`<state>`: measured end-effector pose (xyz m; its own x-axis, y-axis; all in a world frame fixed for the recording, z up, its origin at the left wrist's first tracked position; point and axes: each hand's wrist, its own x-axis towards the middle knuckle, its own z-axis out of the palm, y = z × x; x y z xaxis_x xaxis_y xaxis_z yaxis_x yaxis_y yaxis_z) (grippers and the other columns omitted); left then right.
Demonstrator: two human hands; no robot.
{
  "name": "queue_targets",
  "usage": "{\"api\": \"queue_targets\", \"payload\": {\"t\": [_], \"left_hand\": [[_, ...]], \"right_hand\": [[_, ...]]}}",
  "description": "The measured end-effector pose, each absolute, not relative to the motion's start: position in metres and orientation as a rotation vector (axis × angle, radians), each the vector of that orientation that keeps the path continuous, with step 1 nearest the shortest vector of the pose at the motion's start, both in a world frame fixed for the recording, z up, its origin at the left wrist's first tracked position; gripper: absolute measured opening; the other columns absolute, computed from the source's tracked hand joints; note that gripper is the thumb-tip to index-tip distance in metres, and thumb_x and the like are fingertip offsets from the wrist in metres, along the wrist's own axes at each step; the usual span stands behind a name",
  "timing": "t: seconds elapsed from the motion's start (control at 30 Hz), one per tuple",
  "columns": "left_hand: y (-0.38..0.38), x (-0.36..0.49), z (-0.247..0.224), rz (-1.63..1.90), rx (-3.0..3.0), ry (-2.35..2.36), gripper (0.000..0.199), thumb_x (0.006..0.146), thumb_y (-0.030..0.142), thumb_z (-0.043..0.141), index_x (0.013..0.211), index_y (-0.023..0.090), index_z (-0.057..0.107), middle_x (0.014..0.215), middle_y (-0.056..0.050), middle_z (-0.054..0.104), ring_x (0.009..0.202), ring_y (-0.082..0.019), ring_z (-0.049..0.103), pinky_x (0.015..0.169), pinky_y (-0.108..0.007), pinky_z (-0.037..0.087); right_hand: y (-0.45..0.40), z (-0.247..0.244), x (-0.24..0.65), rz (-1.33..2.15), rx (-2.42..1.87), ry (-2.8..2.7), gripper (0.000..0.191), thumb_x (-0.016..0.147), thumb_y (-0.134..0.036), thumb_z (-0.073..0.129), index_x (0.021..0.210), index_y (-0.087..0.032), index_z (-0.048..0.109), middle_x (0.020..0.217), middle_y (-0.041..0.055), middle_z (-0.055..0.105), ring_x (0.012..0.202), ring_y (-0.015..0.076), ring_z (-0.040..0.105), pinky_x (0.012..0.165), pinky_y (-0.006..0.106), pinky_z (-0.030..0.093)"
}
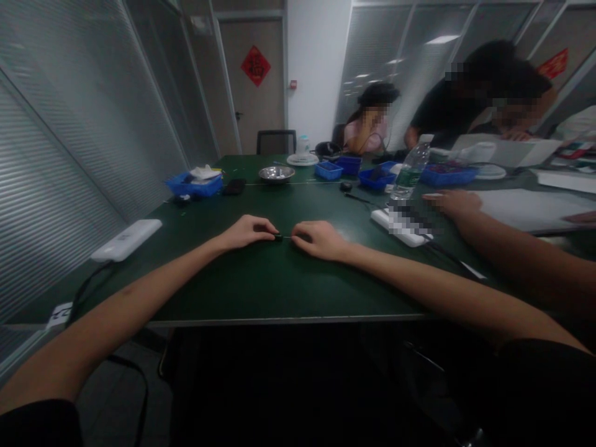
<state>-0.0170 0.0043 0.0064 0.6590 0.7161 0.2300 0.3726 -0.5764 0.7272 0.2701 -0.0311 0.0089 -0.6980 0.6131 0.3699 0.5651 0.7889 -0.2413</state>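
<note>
Over the middle of the green table (261,279), my left hand (246,232) pinches a small black piece (278,237) between thumb and fingers. Facing it, my right hand (321,239) is closed, with its fingertips around the end of a thin light-coloured rod (287,237). This rod points at the black piece; whether the two touch is too small to tell. Both hands rest low, close to the tabletop.
Beyond the hands are a metal bowl (276,174), a blue basket (195,184) and a dark flat item (234,187). A water bottle (410,171) and a white power strip (403,228) stand right, near another person's arm (512,248). Another white strip (128,239) lies left.
</note>
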Motion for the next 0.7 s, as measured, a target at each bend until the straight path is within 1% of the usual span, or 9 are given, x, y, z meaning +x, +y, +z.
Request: {"api": "queue_targets", "payload": {"t": [0.57, 0.7], "left_hand": [[-0.0017, -0.0132, 0.0021, 0.724, 2.304, 0.777, 0.025, 0.092, 0.033, 0.073, 0.112, 0.019, 0.078, 0.113, -0.007, 0.076, 0.108, -0.022, 0.070, 0.099, -0.036, 0.052], [-0.0047, -0.0101, 0.0025, 0.724, 2.305, 0.762, 0.025, 0.093, 0.034, 0.073, 0.112, 0.018, 0.079, 0.113, -0.008, 0.076, 0.108, -0.022, 0.070, 0.098, -0.036, 0.052]], "right_hand": [[-0.0281, 0.0055, 0.2708, 0.134, -0.817, -2.557, 0.022, 0.103, -0.033, 0.053, 0.108, -0.019, 0.069, 0.100, 0.0068, 0.071, 0.085, 0.0184, 0.062, 0.076, 0.029, 0.042], [-0.0306, 0.0081, 0.2701, 0.156, -0.783, -2.556, 0.024, 0.104, -0.033, 0.052, 0.111, -0.018, 0.068, 0.102, 0.0077, 0.071, 0.086, 0.0187, 0.063, 0.076, 0.029, 0.043]]}}
